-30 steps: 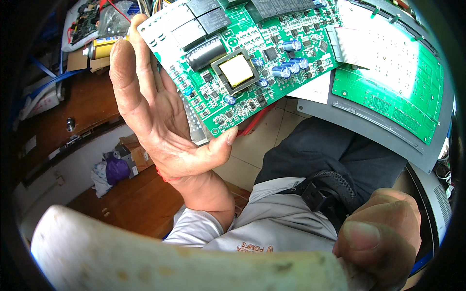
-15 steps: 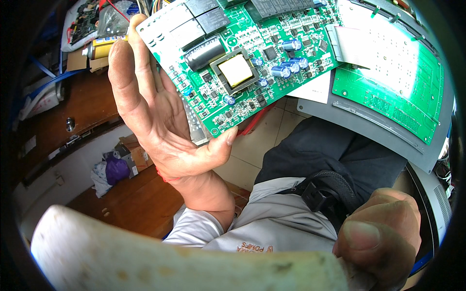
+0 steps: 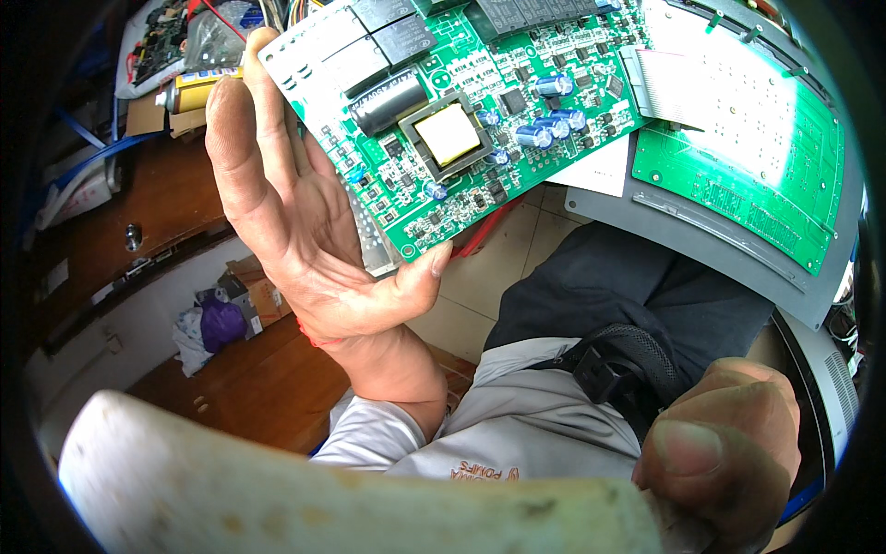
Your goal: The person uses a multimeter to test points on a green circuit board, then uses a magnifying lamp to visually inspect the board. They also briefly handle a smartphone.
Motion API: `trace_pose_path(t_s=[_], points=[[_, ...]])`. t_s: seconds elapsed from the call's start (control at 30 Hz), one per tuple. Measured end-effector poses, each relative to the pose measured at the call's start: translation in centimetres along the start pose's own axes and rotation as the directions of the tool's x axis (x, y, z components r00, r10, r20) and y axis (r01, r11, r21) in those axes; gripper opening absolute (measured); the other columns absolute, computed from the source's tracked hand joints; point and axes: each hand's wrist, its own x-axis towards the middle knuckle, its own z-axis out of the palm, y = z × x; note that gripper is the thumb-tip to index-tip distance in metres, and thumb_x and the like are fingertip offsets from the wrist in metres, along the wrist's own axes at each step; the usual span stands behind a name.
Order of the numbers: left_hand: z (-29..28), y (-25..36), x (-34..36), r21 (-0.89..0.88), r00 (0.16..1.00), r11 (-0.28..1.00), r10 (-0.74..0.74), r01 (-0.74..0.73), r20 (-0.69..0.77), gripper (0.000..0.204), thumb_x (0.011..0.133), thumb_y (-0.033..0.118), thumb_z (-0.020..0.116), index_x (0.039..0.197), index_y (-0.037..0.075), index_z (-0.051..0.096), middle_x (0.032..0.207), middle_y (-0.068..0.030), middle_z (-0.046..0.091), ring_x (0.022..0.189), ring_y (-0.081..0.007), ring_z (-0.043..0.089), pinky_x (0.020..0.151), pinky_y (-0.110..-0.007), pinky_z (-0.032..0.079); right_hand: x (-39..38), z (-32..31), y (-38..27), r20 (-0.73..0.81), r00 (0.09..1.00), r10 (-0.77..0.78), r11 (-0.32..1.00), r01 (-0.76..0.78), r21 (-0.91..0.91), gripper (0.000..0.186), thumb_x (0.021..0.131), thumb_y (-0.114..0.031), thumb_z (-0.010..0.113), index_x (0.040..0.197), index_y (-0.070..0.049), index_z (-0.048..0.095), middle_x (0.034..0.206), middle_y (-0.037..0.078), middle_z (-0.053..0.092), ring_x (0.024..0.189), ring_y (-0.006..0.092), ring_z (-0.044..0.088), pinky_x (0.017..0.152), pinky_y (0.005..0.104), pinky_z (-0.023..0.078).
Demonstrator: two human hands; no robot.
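Note:
My left hand (image 3: 314, 249) supports a green circuit board (image 3: 517, 198) along its left edge, with the thumb at the lower corner and the fingers raised behind and beside it. The board carries a black cylindrical capacitor (image 3: 389, 103), a square transformer with a yellow top (image 3: 443, 136), black relays and several small blue capacitors. At the lower right, my right hand (image 3: 724, 452) is closed at the end of a thick, pale, stained bar-like thing (image 3: 351, 508), very close and blurred; its kind I cannot make out. Part of that hand's grip is hidden.
A grey flat ribbon cable (image 3: 657, 90) runs to a second green board (image 3: 738, 198) on a dark grey panel (image 3: 591, 205). At the far left are a yellow spray can (image 3: 205, 90) and a brown wooden desk (image 3: 166, 198). A purple bag (image 3: 221, 320) lies below, beside a cardboard box.

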Motion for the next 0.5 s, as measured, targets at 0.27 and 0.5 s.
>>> trace_pose_path(t_s=[0.27,0.5], points=[[-0.5,0.0,-0.5,0.023,0.999,0.999,-0.029,0.029,0.018,0.138,0.065,0.006,0.091,0.172,0.013,0.004,0.170,-0.0391,0.014,0.159,-0.0465,0.026,0.125,-0.057,0.034,4.2,-4.8,2.8,0.642,0.766,0.028,0.968,-0.181,0.174,0.041,0.084,-0.031,0.081,0.109,-0.002,0.067,0.081,0.006,0.071,0.058,0.0170,0.060,0.053,0.0334,0.044],[1.0,-0.3,-1.5,-0.162,0.962,0.973,-0.192,0.162,-0.193,0.123,0.075,0.017,0.094,0.171,0.014,0.015,0.174,-0.0295,0.016,0.161,-0.0423,0.025,0.128,-0.056,0.029,1.6,-5.3,2.2,0.489,0.871,-0.050,0.992,0.101,-0.079,0.092,0.056,-0.034,0.103,0.127,0.008,0.064,0.095,0.015,0.074,0.072,0.0272,0.070,0.063,0.0355,0.052]])
